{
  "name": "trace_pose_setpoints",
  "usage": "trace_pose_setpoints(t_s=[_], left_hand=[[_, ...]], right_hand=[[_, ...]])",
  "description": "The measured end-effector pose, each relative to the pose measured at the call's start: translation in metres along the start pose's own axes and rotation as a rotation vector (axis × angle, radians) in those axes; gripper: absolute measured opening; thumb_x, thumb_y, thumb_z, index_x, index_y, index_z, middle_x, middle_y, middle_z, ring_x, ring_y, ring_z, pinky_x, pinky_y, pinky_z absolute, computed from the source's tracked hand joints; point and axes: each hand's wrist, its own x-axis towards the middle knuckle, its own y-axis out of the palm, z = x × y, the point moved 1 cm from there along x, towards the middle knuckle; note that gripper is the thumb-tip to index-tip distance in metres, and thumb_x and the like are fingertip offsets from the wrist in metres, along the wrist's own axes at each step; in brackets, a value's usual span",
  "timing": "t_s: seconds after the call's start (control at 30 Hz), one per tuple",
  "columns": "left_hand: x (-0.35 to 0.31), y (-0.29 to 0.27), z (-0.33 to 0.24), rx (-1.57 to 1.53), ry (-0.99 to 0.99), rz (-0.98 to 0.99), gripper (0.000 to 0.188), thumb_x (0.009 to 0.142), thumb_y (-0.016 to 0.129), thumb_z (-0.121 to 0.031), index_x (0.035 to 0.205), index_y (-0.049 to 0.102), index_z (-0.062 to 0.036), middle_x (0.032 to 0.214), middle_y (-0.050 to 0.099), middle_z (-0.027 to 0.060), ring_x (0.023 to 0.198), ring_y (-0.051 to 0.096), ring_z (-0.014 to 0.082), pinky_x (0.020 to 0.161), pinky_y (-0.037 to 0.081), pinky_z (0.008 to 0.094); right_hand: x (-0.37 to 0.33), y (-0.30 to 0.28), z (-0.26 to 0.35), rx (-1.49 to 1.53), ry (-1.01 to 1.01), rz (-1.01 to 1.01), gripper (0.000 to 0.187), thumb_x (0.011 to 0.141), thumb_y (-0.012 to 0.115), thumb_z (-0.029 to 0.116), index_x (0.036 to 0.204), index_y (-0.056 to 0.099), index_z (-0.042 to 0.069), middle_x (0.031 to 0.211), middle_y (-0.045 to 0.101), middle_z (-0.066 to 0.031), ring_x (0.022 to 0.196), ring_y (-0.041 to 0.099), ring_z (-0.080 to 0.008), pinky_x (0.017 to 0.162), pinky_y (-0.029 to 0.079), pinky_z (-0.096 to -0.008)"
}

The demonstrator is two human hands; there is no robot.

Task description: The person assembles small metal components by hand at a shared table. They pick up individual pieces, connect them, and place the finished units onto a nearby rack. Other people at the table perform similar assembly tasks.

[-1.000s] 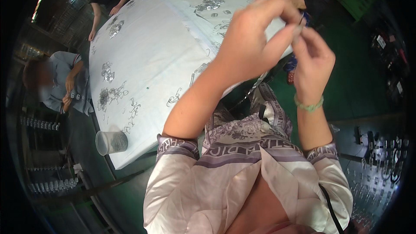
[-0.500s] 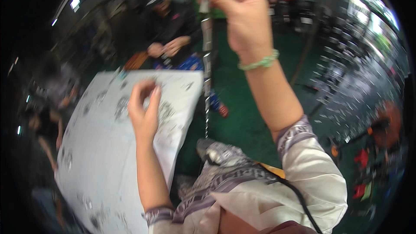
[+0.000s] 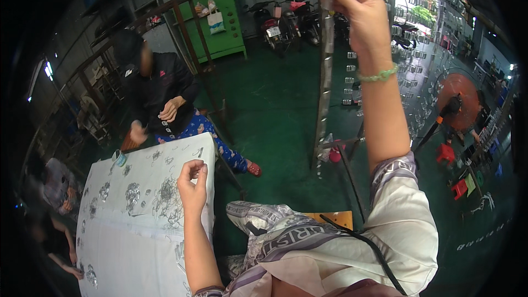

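Note:
My right hand (image 3: 367,19) is raised high and pinches the top of a long strand of small shiny metal pieces (image 3: 324,71). The strand hangs down in front of a metal rack post, which makes its lower part hard to separate from the post. My left hand (image 3: 193,184) is held over the right edge of the white-covered table (image 3: 126,250) with its fingers curled toward the thumb. Whatever it may hold is hidden. A tangle of dark wire hooks (image 3: 168,198) lies on the table beside it, and clear or silvery small parts (image 3: 132,197) lie farther left.
A co-worker in dark clothes (image 3: 165,77) sits across the table, handling small pieces. Other people sit along the left side. On the right stand a rack hung with rows of small pieces (image 3: 410,69) and an orange fan (image 3: 459,102). Motorbikes (image 3: 272,30) and a green cabinet (image 3: 220,22) are behind.
My view has turned to the right. My right hand, still pinching the strand, has brought it over beside the rack. My left hand stays curled above the table.

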Motion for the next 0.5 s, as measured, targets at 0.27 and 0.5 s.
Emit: trace_pose_setpoints(t_s=[0.27,0.5], left_hand=[[0.010,0.017,-0.001,-0.049,0.014,0.086,0.010,0.085,0.064,-0.007,0.094,0.063,-0.0010,0.084,0.066,0.0054,0.078,0.059,0.0129,0.075,0.046,0.0273],[0.008,0.025,0.005,-0.053,0.018,0.113,0.011,0.085,0.064,-0.005,0.094,0.062,-0.0002,0.082,0.066,0.0060,0.078,0.059,0.0128,0.075,0.046,0.0272]], right_hand=[[0.042,-0.127,0.016,-0.432,-0.012,-0.255,0.028,0.084,0.072,0.029,0.096,0.071,0.004,0.083,0.069,-0.0009,0.074,0.058,-0.0058,0.064,0.039,-0.0212],[0.086,-0.205,0.047,-0.627,-0.148,-0.497,0.033,0.082,0.074,0.029,0.099,0.071,0.002,0.082,0.068,-0.0010,0.072,0.057,-0.0065,0.061,0.038,-0.0202]])
